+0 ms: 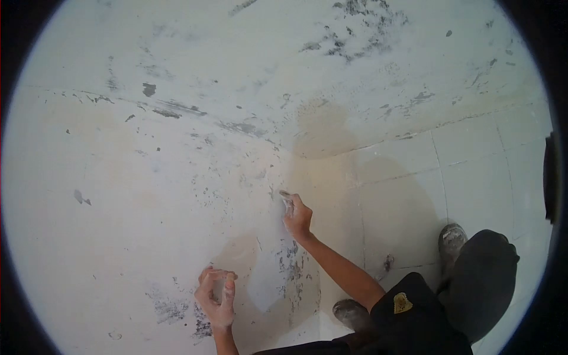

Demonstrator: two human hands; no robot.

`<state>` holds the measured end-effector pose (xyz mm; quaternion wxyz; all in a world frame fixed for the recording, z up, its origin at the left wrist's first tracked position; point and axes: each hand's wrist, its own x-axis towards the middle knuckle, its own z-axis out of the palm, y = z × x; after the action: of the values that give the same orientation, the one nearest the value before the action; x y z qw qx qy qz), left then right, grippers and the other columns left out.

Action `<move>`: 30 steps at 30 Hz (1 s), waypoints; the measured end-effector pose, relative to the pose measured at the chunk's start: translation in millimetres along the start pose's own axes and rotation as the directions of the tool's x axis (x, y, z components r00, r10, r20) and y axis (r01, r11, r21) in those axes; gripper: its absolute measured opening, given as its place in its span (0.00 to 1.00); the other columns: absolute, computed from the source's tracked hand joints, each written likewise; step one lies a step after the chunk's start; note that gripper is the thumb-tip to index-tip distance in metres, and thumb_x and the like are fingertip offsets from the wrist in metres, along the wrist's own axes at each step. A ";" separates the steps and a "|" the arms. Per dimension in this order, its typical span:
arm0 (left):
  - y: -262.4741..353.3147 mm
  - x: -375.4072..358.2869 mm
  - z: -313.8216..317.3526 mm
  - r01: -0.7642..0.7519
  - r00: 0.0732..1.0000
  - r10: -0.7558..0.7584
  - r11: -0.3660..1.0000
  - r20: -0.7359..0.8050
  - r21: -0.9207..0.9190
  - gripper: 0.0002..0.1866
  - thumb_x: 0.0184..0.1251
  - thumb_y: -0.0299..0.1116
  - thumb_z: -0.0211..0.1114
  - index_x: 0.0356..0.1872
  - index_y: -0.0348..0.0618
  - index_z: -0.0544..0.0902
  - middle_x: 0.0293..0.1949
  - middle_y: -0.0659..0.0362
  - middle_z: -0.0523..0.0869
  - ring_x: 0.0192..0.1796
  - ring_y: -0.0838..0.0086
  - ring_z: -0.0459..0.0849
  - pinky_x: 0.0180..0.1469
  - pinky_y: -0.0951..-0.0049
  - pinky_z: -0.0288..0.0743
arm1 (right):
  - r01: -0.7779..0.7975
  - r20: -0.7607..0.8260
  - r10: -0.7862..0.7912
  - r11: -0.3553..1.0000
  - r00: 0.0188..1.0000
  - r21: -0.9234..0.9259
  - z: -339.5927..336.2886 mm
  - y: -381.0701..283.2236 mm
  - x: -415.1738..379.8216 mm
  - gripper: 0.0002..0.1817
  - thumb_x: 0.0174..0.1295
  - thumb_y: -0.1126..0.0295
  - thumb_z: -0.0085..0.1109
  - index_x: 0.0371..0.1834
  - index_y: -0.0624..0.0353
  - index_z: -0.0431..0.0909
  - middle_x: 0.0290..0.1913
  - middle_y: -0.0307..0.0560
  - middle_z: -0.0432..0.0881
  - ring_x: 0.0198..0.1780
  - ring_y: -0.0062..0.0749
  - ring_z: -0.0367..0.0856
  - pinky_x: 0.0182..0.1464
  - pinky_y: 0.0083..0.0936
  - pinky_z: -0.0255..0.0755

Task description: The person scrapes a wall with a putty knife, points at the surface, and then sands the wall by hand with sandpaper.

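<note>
My left hand (216,299), dusted with white, is at the lower left in front of the pale wall (118,207). Its fingers and thumb curl round a small pale piece that I cannot make out clearly. Higher up and to the right, my right hand (297,217) is closed near the corner, its bare forearm reaching in from the lower right. The dark tip of a small thing (285,193) sticks out above its fingers, at the wall; most of it is hidden. Whitish residue coats these fingers too.
Dark scuffs (291,263) and chipped spots mark the wall. Another patchy wall surface (414,71) runs across the top. Pale floor tiles (402,207) lie at the right, with two dusty shoes (452,239) and dark-clothed legs (485,278). A dark object (550,177) stands at the right edge.
</note>
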<state>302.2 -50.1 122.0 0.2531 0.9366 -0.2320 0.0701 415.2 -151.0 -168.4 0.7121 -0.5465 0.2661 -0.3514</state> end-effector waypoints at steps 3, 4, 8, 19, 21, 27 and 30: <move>-1.5 -3.6 -1.3 -0.003 1.000 0.002 1.000 0.012 0.029 0.19 0.69 0.48 0.67 0.33 0.40 0.86 0.32 0.55 0.89 0.43 0.64 0.84 0.72 0.49 0.63 | 0.113 -0.034 -0.112 0.993 0.993 0.024 10.2 -27.6 9.8 0.16 0.64 0.88 0.52 0.51 0.61 0.79 0.56 0.55 0.88 0.58 0.44 0.88 0.54 0.29 0.82; 1.1 -2.7 -2.0 0.027 0.999 -0.027 1.000 0.021 0.003 0.19 0.68 0.49 0.67 0.33 0.40 0.85 0.31 0.56 0.88 0.45 0.66 0.83 0.73 0.49 0.61 | 0.103 -0.031 -0.103 0.994 0.994 0.022 17.7 -28.2 6.5 0.16 0.64 0.88 0.52 0.51 0.61 0.79 0.56 0.55 0.88 0.58 0.44 0.88 0.54 0.29 0.82; -0.8 -1.3 -0.3 0.029 0.999 -0.028 0.999 0.018 -0.016 0.19 0.68 0.49 0.68 0.33 0.40 0.85 0.31 0.56 0.87 0.44 0.67 0.83 0.74 0.48 0.59 | 0.228 0.025 -0.229 0.973 0.973 0.044 14.2 0.1 -4.7 0.22 0.58 0.87 0.51 0.55 0.55 0.78 0.50 0.54 0.89 0.47 0.54 0.89 0.46 0.37 0.83; -1.2 0.8 1.9 0.041 0.999 -0.041 0.999 0.012 -0.035 0.21 0.67 0.50 0.69 0.33 0.39 0.85 0.30 0.56 0.87 0.41 0.67 0.83 0.75 0.49 0.58 | 0.154 -0.058 -0.149 0.984 0.987 0.095 25.4 -41.3 -27.1 0.21 0.58 0.87 0.49 0.50 0.55 0.82 0.49 0.57 0.89 0.43 0.48 0.91 0.42 0.36 0.81; -1.8 -1.7 1.8 0.045 0.999 -0.045 0.999 -0.004 -0.024 0.21 0.67 0.50 0.68 0.33 0.39 0.85 0.30 0.56 0.87 0.40 0.67 0.83 0.75 0.49 0.58 | 0.105 0.027 -0.110 0.985 0.994 0.137 11.2 -11.5 -28.2 0.23 0.56 0.87 0.49 0.51 0.53 0.82 0.51 0.57 0.88 0.43 0.50 0.90 0.43 0.36 0.82; -3.2 -0.2 -0.3 0.010 1.000 -0.010 0.999 0.006 -0.050 0.18 0.68 0.46 0.68 0.33 0.38 0.85 0.30 0.56 0.87 0.41 0.67 0.83 0.76 0.50 0.58 | -0.290 -0.057 0.286 0.915 0.956 -0.282 -3.2 32.5 -13.2 0.24 0.55 0.88 0.48 0.51 0.53 0.82 0.51 0.56 0.88 0.43 0.53 0.90 0.44 0.34 0.82; -5.2 1.6 2.4 0.032 0.999 -0.031 0.999 0.010 -0.025 0.17 0.69 0.45 0.68 0.34 0.38 0.85 0.30 0.56 0.87 0.40 0.67 0.83 0.76 0.49 0.57 | -0.200 -0.027 0.198 0.968 0.980 -0.150 16.2 -19.4 -22.0 0.22 0.56 0.87 0.49 0.51 0.54 0.82 0.47 0.56 0.89 0.43 0.54 0.89 0.44 0.34 0.81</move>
<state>306.1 -48.0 118.0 0.2647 0.9372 -0.2194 0.0586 410.1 -127.1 -145.6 0.6985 -0.5676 0.3495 -0.2602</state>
